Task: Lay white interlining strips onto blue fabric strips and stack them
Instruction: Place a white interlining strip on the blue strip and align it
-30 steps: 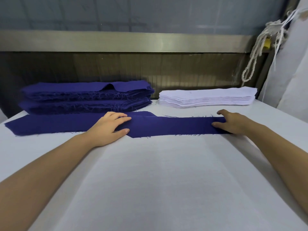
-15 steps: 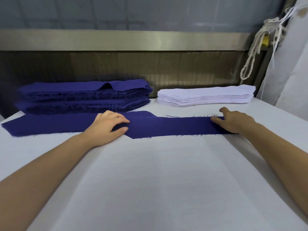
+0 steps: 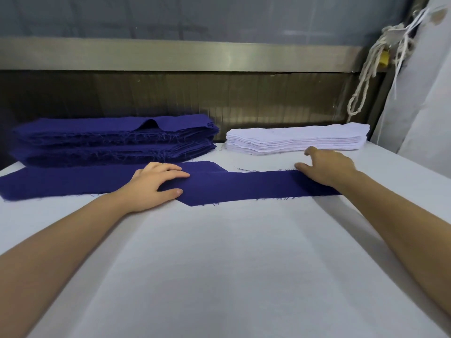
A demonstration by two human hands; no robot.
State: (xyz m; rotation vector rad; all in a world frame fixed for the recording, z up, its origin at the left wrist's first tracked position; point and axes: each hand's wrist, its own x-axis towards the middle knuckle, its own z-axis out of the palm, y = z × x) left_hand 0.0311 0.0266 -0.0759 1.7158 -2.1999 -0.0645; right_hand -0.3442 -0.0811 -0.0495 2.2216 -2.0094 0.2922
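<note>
A white cloth-covered surface [image 3: 219, 264] is filling most of the view, running back to a dark wall that is carrying a long metal rail [image 3: 170, 54]. A pale sheet [image 3: 427, 106] is hanging at the far right.

At the back left of the surface, a thick stack of blue fabric strips [image 3: 109, 142] is sitting with frayed edges facing the camera and its top piece buckling upward. Just in front of it, two single blue strips are lying flat: the left strip [image 3: 61, 181] is stretching toward the left edge, and the right strip [image 3: 244, 186] is overlapping its pointed end near the middle.

At the back right, a lower stack of white interlining strips [image 3: 292, 140] is resting beside the blue stack, not touching it.

The left hand [image 3: 156, 184] is pressing down where the two strips overlap, fingers lying straight and close together, thumb spread out along the near edge. The right hand [image 3: 327, 167] is resting palm-down on the right strip's far end, fingers loosely spread, one digit touching the strip's back edge and another lifting toward the white stack.

A knotted rope [image 3: 363, 89] is dangling at the upper right.
</note>
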